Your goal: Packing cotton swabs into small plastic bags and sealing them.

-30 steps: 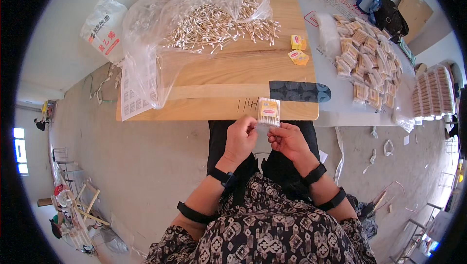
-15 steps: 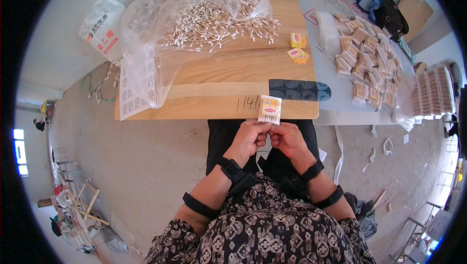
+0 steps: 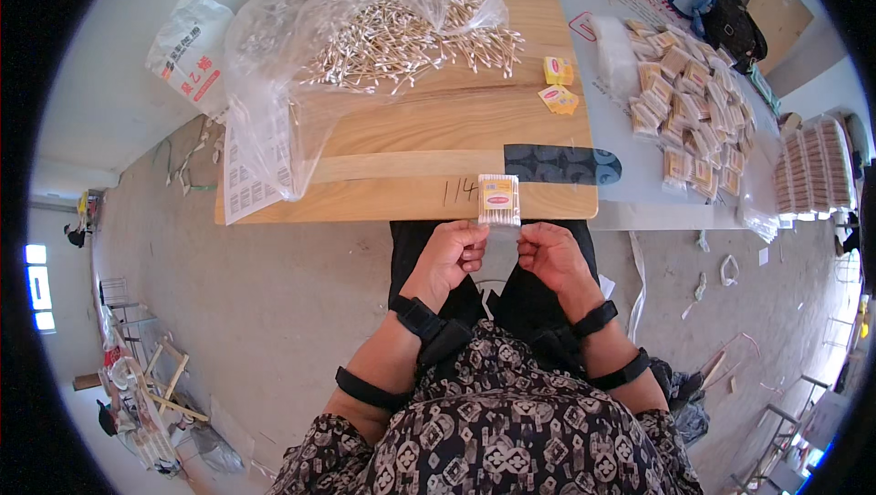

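A small clear packet of cotton swabs [image 3: 498, 200] with a yellow label lies at the near edge of the wooden table [image 3: 392, 144]. Its lower end juts toward me over the edge. My left hand [image 3: 457, 249] pinches the packet's lower left corner between thumb and fingers. At the lower right corner, my right hand [image 3: 549, 253] pinches the plastic in the same way. Both hands are closed, with the remaining fingers curled in.
Loose cotton swabs [image 3: 392, 43] spill from a big clear plastic bag [image 3: 274, 84] at the far left. Yellow label cards [image 3: 558, 98] lie at the table's right side, near a dark patterned strip [image 3: 557, 166]. Filled swab packets [image 3: 684, 103] heap on the grey surface to the right.
My hands have spread apart, from the packet's bottom middle to its two lower corners. The packet has shifted slightly left and up.
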